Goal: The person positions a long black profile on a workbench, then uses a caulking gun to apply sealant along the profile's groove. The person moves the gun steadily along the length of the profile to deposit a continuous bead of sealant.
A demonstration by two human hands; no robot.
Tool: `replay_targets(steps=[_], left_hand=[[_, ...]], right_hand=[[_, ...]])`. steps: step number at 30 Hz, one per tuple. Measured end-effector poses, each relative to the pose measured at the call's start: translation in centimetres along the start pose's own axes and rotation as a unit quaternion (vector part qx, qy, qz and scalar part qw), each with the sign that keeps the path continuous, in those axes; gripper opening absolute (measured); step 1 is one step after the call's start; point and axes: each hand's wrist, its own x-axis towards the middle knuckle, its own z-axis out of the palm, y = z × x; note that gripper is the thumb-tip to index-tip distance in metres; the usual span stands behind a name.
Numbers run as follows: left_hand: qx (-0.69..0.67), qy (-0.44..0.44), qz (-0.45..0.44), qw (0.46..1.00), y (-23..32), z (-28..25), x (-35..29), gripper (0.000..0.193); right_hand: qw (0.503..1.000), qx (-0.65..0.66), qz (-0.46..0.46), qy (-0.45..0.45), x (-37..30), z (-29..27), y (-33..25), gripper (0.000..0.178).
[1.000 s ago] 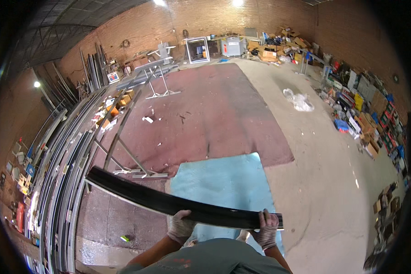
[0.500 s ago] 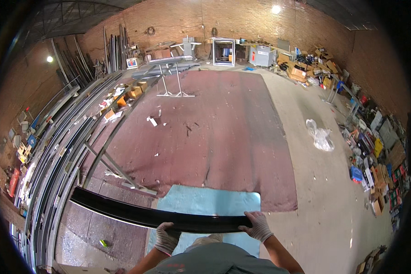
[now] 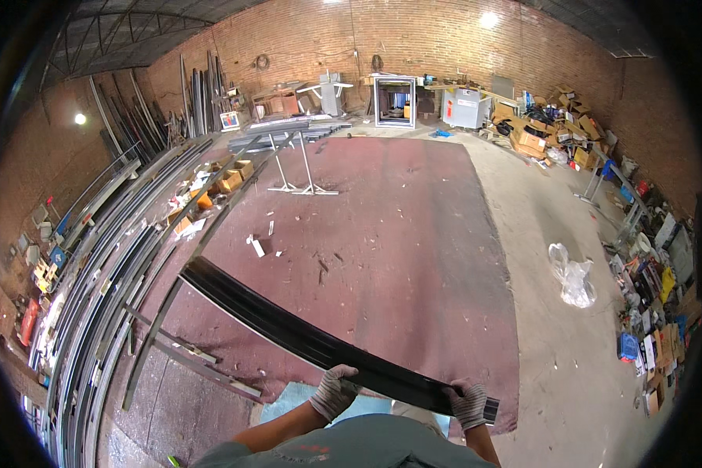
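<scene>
A long black metal profile (image 3: 288, 324) with pale lower edge runs slantwise across my front, its far end up to the left and its near end low on the right. My gloved left hand (image 3: 336, 391) is closed on the profile's near edge, about two thirds along it. Close to the right end, my gloved right hand (image 3: 468, 402) grips it too. The profile is held above the floor; its far left end lies in line with a grey steel rail of the rack (image 3: 160, 316). My fingers' undersides are partly hidden.
Long metal profiles (image 3: 105, 312) lie along the left. A trestle (image 3: 304, 168) stands ahead on the dark red mat (image 3: 398, 257); a light blue mat (image 3: 292, 398) is below me. A clear plastic bag (image 3: 576, 282) lies on the right floor. Boxes and clutter (image 3: 655, 335) line the right wall.
The profile has swung: its left end moved forward and right, its right end came nearer and right. Both hands shifted right with it, and the view moved forward over the mats.
</scene>
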Motion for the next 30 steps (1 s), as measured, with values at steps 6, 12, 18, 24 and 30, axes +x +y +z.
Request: replay_targets(steps=[6,12,18,24,30], left_hand=[[-0.024,-0.060,0.147,0.987,7.5,5.8,12.6,0.019],[-0.107,-0.027,0.217,0.970,16.2,10.5,20.8,0.020],[-0.176,0.064,0.271,0.944,23.3,11.5,31.0,0.019],[-0.195,0.103,0.191,0.957,35.0,13.7,45.6,0.015],[-0.086,-0.002,0.151,0.985,46.3,20.3,60.8,0.016]], right_hand=[[0.991,0.027,-0.133,0.017,21.7,5.7,6.4,0.021],[0.966,0.024,-0.254,-0.034,43.6,8.4,7.2,0.026],[0.958,-0.034,-0.258,-0.118,60.2,13.9,11.5,0.028],[0.975,-0.071,-0.165,-0.130,74.7,18.3,13.9,0.028],[0.979,-0.096,-0.123,-0.130,88.4,20.8,12.4,0.027]])
